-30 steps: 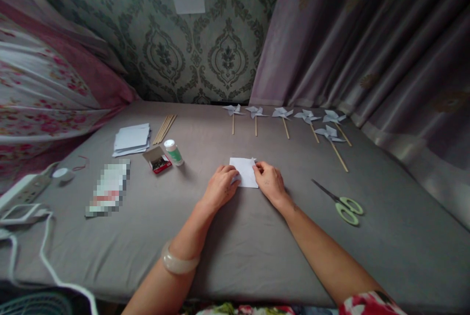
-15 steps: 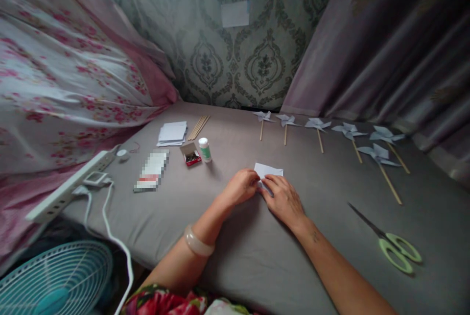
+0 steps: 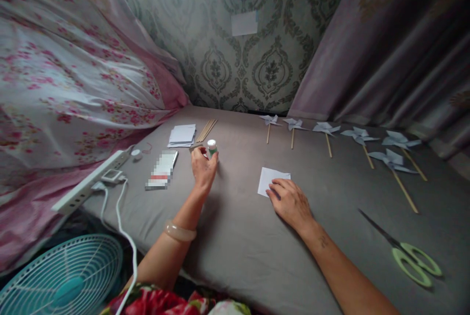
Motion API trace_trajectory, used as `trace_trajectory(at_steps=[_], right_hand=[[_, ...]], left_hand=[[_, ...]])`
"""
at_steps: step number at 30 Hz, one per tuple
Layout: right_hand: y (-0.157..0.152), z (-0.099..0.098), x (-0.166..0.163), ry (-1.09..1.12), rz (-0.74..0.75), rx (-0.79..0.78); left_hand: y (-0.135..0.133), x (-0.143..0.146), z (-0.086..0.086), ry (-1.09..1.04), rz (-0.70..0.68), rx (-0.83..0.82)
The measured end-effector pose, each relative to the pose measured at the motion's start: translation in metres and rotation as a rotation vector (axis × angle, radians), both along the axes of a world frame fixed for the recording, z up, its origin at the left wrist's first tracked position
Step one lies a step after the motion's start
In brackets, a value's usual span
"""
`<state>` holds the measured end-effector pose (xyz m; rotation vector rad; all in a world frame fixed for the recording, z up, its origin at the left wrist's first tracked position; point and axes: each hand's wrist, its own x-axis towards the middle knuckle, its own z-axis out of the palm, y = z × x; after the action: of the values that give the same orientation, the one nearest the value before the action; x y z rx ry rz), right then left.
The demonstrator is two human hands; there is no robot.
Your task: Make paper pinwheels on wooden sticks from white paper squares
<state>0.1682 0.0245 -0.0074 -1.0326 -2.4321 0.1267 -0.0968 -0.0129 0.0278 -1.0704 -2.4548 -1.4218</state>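
My left hand (image 3: 203, 167) is at the small open box (image 3: 196, 148), its fingers bent over it and its thumb apart in front of the white-and-green bottle (image 3: 212, 144). The hand covers most of the box; I see nothing held in its fingers. My right hand (image 3: 292, 205) lies on the lower right part of a white square of paper (image 3: 267, 178), fingers spread loosely and palm down. The paper sits flat on the grey sheet, with a crease near its upper right corner.
Several paper pinwheels on sticks (image 3: 325, 130) line the back right. Green-handled scissors (image 3: 409, 255) lie at the right. Toward the back left are a paper stack (image 3: 182, 134), wooden sticks (image 3: 207, 130) and a blurred packet (image 3: 163, 170). A power strip (image 3: 88, 182) and fan (image 3: 69, 276) stand left.
My left hand has left the paper and moved left and away to the small box. My right hand stays on the paper, now opened out. The whole view has shifted slightly.
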Motion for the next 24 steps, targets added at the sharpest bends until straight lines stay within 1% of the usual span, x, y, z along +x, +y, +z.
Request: trace_trajectory(at_steps=[6,9,13,15,17,19,21,24], right_hand=[[0.0,0.0,-0.001,0.031,0.006,0.014],[0.001,-0.002,-0.001,0.069,0.024,0.027],[0.004,-0.004,-0.003,0.174,0.037,0.067],[0.005,-0.004,-0.004,0.235,0.035,0.084],[0.006,-0.003,-0.005,0.299,0.022,0.095],[0.006,0.0,-0.007,0.372,0.002,0.097],[0.007,0.003,-0.007,0.439,-0.018,0.086],[0.008,0.006,-0.008,0.495,-0.048,0.051]], left_hand=[[0.011,-0.002,-0.002,0.002,-0.03,-0.125],[0.013,-0.002,-0.003,0.0,-0.027,-0.148],[0.014,0.004,-0.002,0.05,-0.01,-0.087],[0.013,0.012,0.001,0.069,-0.046,-0.014],[0.012,0.024,0.004,0.054,-0.141,0.077],[0.012,0.039,0.006,-0.019,-0.279,0.163],[0.012,0.057,0.008,-0.145,-0.432,0.212],[0.013,0.085,0.009,-0.397,-0.65,0.207]])
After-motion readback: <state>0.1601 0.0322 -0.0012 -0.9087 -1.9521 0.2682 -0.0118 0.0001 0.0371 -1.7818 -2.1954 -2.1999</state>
